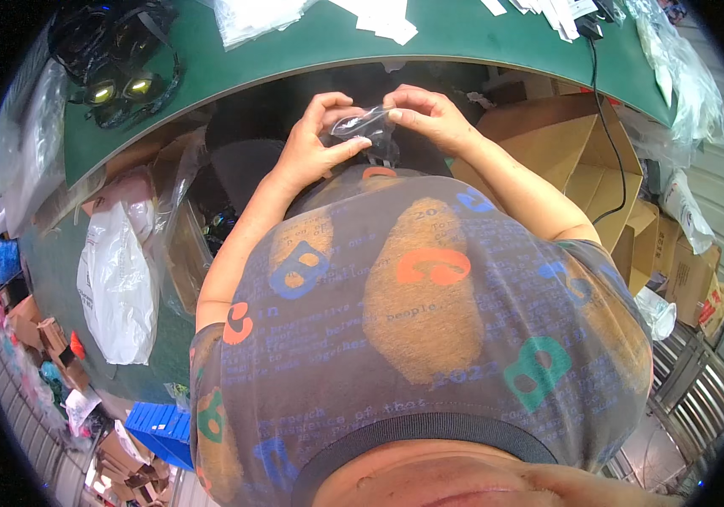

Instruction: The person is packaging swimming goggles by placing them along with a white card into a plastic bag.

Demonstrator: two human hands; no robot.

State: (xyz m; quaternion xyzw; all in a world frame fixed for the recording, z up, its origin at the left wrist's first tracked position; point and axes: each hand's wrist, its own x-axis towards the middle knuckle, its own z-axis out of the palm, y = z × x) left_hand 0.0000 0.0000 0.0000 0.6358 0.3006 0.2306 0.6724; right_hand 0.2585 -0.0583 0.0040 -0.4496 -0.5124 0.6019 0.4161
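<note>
Nearest, my own shirt, dark with orange patches and coloured shapes, fills the lower middle of the view and hides my lap. Above it, both my hands meet just short of the bench near edge. Left hand: fingers curled, thumb and forefinger pinched on the left end of a small clear bag. Right hand: fingertips pinched together on the bag's top right corner. Bag: held in the air between the two hands, below the bench edge, not resting on anything; something dark shows through the film, and I cannot tell what it is. Left of me, below the bench: a white plastic sack, and lower down blue trays on the floor. Right of me: open cardboard boxes, with a black cable hanging over the bench edge into them. On the bench, far left corner: black goggles with two lit yellow lenses. Far edge, middle and right: clear packets and white paper slips. Risks, as I judge them: the film is thin and slick, so a pinch on the corners alone could slip and drop the bag behind my shirt, out of sight; pulling the two ends apart too hard could tear it and spill the dark item.
</note>
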